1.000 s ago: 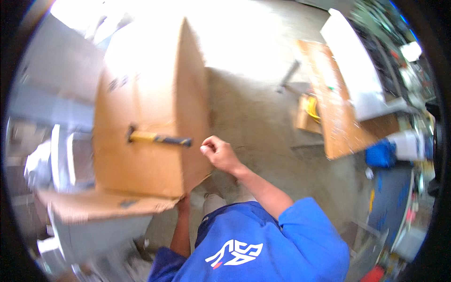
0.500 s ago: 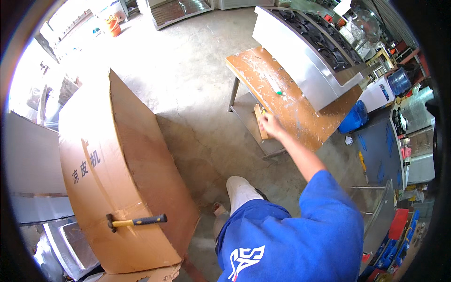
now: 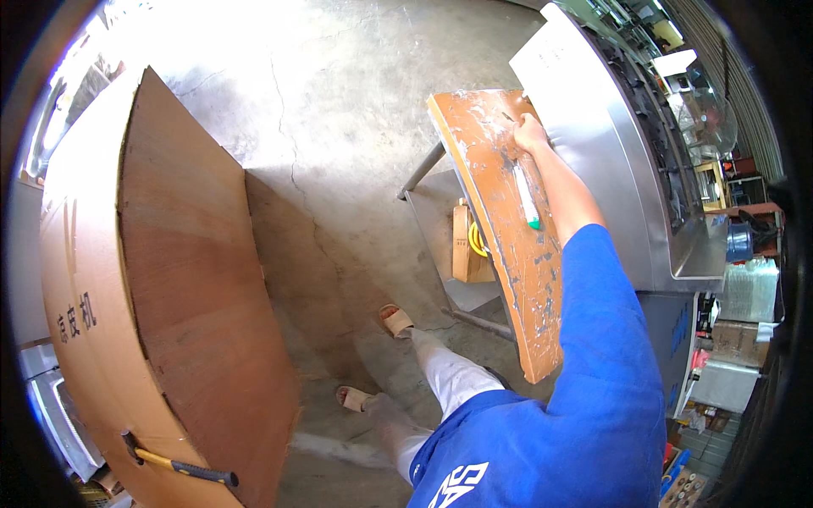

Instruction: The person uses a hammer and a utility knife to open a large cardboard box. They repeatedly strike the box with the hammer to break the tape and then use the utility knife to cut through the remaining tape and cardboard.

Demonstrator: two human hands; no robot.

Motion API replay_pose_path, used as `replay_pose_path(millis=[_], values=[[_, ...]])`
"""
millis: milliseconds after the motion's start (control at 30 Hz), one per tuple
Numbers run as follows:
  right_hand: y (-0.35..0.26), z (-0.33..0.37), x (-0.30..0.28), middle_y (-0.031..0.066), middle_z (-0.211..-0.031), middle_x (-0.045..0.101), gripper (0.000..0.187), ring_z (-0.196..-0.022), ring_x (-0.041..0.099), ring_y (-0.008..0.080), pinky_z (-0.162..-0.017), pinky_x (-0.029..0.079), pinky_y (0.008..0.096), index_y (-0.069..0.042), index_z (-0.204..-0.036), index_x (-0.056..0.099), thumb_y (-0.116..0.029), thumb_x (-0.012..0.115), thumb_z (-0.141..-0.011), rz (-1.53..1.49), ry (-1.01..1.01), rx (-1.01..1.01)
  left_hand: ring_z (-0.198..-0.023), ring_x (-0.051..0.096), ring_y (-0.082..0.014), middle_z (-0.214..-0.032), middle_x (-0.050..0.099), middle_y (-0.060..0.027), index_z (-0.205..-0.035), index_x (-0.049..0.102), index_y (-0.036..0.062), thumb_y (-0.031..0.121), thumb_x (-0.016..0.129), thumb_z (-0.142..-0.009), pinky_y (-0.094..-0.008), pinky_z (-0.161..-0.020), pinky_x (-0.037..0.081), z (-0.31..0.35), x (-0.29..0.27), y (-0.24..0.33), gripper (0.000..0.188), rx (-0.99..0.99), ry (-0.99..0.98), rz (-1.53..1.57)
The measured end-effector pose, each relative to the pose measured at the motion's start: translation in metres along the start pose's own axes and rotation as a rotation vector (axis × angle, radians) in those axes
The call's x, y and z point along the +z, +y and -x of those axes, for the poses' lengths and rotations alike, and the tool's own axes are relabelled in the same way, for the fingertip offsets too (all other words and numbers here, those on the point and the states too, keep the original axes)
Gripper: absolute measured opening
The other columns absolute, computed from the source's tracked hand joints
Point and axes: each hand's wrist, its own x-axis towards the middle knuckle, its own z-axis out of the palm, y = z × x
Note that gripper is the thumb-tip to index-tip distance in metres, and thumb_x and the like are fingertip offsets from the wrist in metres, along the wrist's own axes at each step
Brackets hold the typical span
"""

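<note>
1. Reach with right hand (image 3: 530,134) over far part of worn brown tabletop (image 3: 501,182); stretch arm, in blue sleeve (image 3: 605,313), well forward of body.
2. Note fingers curled, with thin dark piece (image 3: 509,118) showing just left of them. Cannot tell whether gripped or merely lying there.
3. Cannot tell state of left hand: outside the view.
4. Find pale tube with green end (image 3: 527,199) lying on tabletop near the grip, on the body side, green end pointing toward body. See bare wood between it and fingers.
5. Record steel stove (image 3: 593,161) immediately right of the grip, black burners on top. Cannot tell whether touched by hand.
6. See, lower than the grip and nearer body, small cardboard box (image 3: 462,258) and yellow coil (image 3: 477,241) on shelf (image 3: 432,207) under tabletop.
7. Log large carton (image 3: 195,296) well left of the grip, across concrete floor (image 3: 339,110); find hammer (image 3: 182,466) resting on it, farther from the grip, toward body.
</note>
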Motion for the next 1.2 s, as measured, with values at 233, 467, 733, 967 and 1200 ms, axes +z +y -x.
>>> replay_pose_path(millis=[233,467,733,967,1200], values=[[-0.017,-0.009,0.020,0.0137,-0.134,0.052,0.026,-0.124,0.054,0.0341,-0.105,0.042,0.0501,-0.021,-0.120,0.059,-0.029,0.055,-0.095,0.102,-0.023,0.171,-0.124,0.051,-0.0286,-0.136,0.056,-0.0130,-0.133,0.056,-0.0011,0.021,0.070,-0.088,-0.0403,-0.106,0.039,0.010,-0.010,0.003,0.053,-0.080,0.031,-0.060],[0.063,-0.052,0.026,0.0206,-0.101,0.068,0.022,-0.102,0.065,0.0366,-0.094,0.051,0.0437,-0.006,-0.101,0.067,-0.024,0.060,-0.090,0.339,-0.058,-0.137,-0.123,0.051,-0.0286,-0.136,0.057,-0.0133,-0.134,0.056,-0.0011,0.022,0.071,-0.087,-0.0397,-0.106,0.039,-0.001,-0.017,0.003,0.054,-0.062,0.003,-0.072],[-0.012,0.000,0.023,0.0037,-0.072,0.057,0.012,-0.061,0.059,0.0142,-0.050,0.049,0.0285,-0.007,-0.080,0.053,0.002,0.058,-0.085,-0.574,-0.123,-0.128,-0.125,0.050,-0.0280,-0.139,0.055,-0.0135,-0.135,0.056,-0.0016,0.030,0.073,-0.086,-0.0360,-0.108,0.037,0.051,-0.033,-0.001,0.060,0.066,0.070,0.016],[-0.136,0.147,0.073,0.0075,-0.071,0.064,0.023,-0.058,0.063,0.0129,-0.053,0.053,0.0290,0.003,-0.116,0.060,-0.003,0.054,-0.094,-0.546,-0.415,-0.566,-0.117,0.054,-0.0187,-0.126,0.062,-0.0058,-0.128,0.057,0.0021,0.031,0.074,-0.084,-0.0375,-0.098,0.044,-0.011,-0.016,-0.087,0.055,0.198,-0.068,0.201],[-0.210,0.441,0.040,0.0071,-0.077,0.064,0.017,-0.063,0.063,0.0147,-0.060,0.054,0.0300,0.002,-0.105,0.062,-0.008,0.052,-0.095,-0.623,-0.606,-0.613,-0.104,0.062,-0.0218,-0.117,0.066,-0.0071,-0.123,0.060,0.0033,0.031,0.080,-0.081,-0.0381,-0.091,0.050,-0.011,0.026,-0.060,0.054,0.330,0.069,0.257]])
